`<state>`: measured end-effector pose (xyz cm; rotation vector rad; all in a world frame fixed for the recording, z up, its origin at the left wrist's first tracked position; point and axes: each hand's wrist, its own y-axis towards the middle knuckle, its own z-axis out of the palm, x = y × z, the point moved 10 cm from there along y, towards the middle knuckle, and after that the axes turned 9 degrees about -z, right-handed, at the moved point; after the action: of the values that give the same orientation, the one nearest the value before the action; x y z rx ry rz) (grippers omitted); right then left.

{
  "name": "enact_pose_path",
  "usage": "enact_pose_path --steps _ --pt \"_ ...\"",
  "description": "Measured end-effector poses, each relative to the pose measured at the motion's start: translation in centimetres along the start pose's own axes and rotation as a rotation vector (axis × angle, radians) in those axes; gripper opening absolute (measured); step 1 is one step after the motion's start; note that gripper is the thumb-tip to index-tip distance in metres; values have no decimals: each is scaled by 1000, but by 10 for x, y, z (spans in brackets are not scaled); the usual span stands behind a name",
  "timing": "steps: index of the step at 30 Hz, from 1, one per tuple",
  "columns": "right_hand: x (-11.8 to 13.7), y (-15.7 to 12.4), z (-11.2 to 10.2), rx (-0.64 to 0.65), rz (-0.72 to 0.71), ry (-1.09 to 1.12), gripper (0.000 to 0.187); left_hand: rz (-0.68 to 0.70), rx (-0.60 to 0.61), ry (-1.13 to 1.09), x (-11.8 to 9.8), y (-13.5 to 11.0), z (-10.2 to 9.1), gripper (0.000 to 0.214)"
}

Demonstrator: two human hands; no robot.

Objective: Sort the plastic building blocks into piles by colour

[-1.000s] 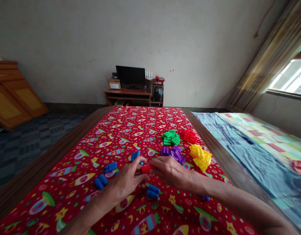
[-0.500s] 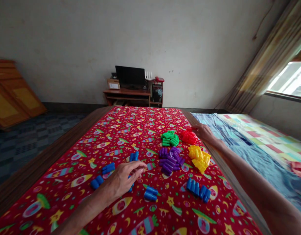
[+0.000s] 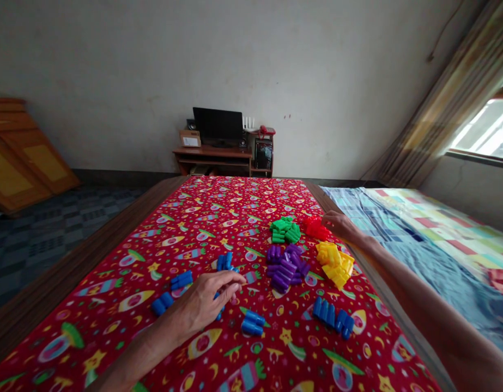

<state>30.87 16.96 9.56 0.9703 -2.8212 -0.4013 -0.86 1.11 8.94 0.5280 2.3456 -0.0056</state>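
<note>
My left hand rests on the red rocket-print cloth, its fingers curled down round a blue block. More blue blocks lie about it: a pair just beyond, pairs to the left, one pair to its right and a row further right. My right hand is stretched far out, fingertips loosely apart and touching the red pile. A green pile, a purple pile and a yellow pile lie between the two hands.
The cloth covers a long wooden table with a dark edge. A bed with a checked blanket runs along the right side. Far back stand a desk with a monitor and, at left, a wooden cabinet.
My right hand carried a red block from beside my left hand out to the red pile and now rests there. My left hand curled its fingers onto a blue block.
</note>
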Motion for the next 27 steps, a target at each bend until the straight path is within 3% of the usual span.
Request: enact_pose_path --steps 7,11,14,19,27 --pt "6 -3 0 51 31 -45 25 -8 22 1 2 -3 3 24" --pt "31 -3 3 79 -86 12 24 -5 22 12 3 -1 4 25" --pt "44 -1 12 178 -146 1 20 -7 25 11 3 -1 5 25" --pt "46 7 21 318 -51 -97 18 -18 39 3 4 -1 7 25" --pt "70 17 21 362 -36 -285 11 -14 43 -3 13 -1 13 27"
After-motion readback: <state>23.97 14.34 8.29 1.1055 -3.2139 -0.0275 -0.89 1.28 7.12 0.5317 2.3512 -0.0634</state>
